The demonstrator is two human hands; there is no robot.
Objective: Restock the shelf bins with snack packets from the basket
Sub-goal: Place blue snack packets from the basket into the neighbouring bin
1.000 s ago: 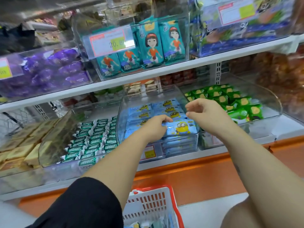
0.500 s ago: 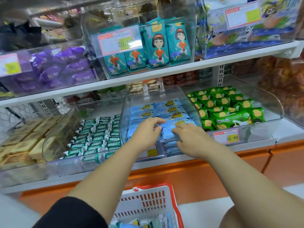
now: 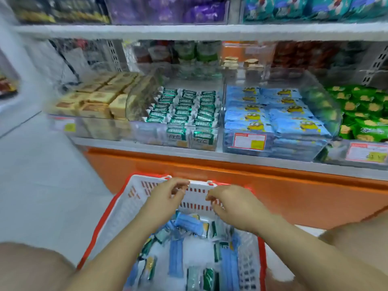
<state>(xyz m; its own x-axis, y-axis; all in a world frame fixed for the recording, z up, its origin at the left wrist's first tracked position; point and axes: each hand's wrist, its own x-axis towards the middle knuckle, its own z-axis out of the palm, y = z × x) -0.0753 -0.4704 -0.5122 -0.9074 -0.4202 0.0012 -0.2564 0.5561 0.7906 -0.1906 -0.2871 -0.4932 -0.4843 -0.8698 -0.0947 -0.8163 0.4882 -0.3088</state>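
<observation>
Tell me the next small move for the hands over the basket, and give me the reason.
Probably dip the left hand down and pinch one of the blue packets lying just below it. It and the right hand hover over the basket with loosely curled fingers and seem to hold nothing, so nothing is ready for the shelf bin of matching packets.

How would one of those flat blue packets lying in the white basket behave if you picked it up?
The flat blue snack packets lie slumped at angles in the white plastic basket with a red rim, so one probably feels light and a bit floppy. The wrap looks smooth, so possibly slippery. Flat-sided, it seems unlikely to roll.
</observation>
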